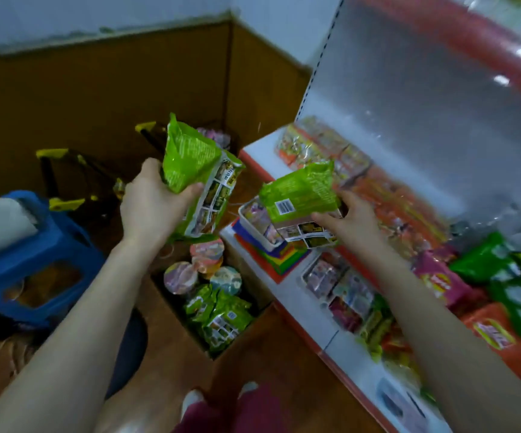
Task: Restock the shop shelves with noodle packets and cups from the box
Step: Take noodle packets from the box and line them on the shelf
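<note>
Two hands are up, each gripping its own green noodle packet. The left hand (156, 201) curls round the lower edge of the left packet (196, 170), holding it tilted above the box. The right hand (351, 218) pinches the right packet (300, 195) with thumb underneath and fingers behind, barcode side up, over the corner of the shelf (300, 300). The hands are well apart and the packets do not touch.

Below the left hand the cardboard box (253, 348) stands open on the floor, just beside the shelf. Inside it are several noodle cups (181, 278) with their round lids up, and near them a heap of more green packets (221, 314).

Under the right packet, on the shelf corner, lies a white rectangular tub (257, 223) resting on a rainbow-coloured stack (271, 254). Further along the shelf, orange packets (393, 201) lie in a row, blurred. A lower shelf level holds mixed pink, green and orange packs.

At far left stands a blue stool (34, 245).
</note>
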